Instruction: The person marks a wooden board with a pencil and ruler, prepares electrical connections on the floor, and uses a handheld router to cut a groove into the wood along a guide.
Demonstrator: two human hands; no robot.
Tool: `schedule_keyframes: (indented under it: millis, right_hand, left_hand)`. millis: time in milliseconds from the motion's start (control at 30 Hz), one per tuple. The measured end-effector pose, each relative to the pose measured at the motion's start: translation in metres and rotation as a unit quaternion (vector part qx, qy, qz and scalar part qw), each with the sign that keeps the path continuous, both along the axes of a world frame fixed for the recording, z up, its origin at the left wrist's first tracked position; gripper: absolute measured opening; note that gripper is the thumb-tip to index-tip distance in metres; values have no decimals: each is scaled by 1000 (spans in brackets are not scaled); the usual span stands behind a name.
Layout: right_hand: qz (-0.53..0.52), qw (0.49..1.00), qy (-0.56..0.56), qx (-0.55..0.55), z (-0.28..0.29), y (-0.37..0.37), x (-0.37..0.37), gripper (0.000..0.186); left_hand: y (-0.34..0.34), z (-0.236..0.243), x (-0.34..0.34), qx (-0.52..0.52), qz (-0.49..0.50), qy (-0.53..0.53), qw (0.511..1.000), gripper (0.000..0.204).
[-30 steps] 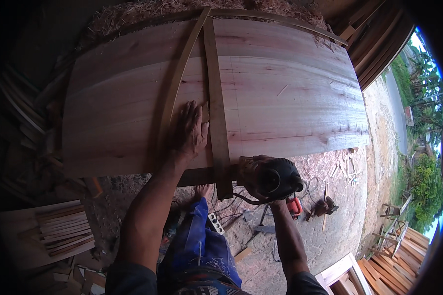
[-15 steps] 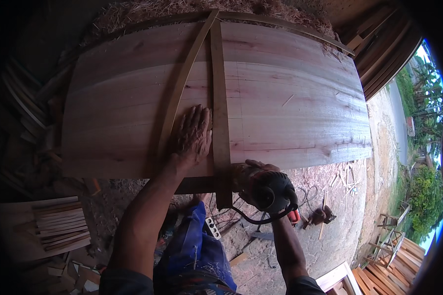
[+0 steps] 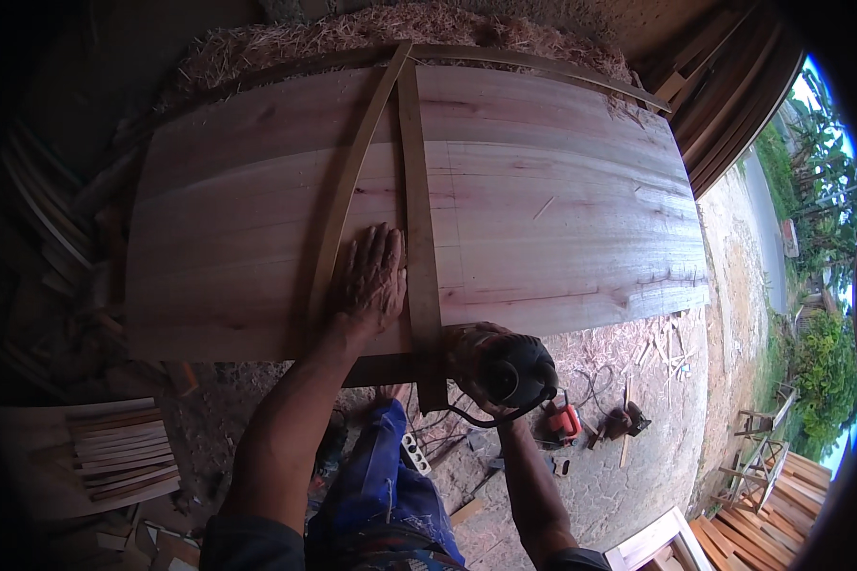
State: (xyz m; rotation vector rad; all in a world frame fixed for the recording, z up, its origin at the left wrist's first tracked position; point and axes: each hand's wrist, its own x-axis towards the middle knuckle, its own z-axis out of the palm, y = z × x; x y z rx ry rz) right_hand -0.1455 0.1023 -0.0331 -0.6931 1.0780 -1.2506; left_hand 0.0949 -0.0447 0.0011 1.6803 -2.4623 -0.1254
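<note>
A wide wooden panel (image 3: 562, 209) lies flat in front of me. Across it runs a wooden guide: a straight strip (image 3: 416, 209), a slanting strip (image 3: 354, 181) meeting it at the far edge, and a crossbar (image 3: 543, 68) there. My left hand (image 3: 376, 276) is pressed flat on the panel between the two strips, fingers stretched out, beside the straight one. At the near edge, just right of that strip, my right hand (image 3: 484, 328) grips a corded router (image 3: 512, 371) with a round black top. The router hides most of that hand and its own base.
Wood shavings (image 3: 400, 33) are heaped beyond the panel. Stacked boards (image 3: 743, 95) stand at the far right, and slats (image 3: 124, 447) lie at lower left. On the floor are a red power tool (image 3: 564, 421), cables and a white power strip (image 3: 414, 454). A white frame (image 3: 652, 542) sits at lower right.
The whole scene sits slightly lower and further left in the picture. The router has come a little closer to the straight strip. My left hand keeps its place on the panel.
</note>
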Motion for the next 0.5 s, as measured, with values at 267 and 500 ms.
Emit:
schedule_keyframes:
  millis: [267,500]
  right_hand:
    - [12,999,-18,-35,-6,-5,2,71]
    - [32,967,161,-195,40,-22,15,61]
  left_hand:
    - [-1,1,-1,4,-4,1,1000,64]
    - [1,4,-2,11,1,-13,1000,65]
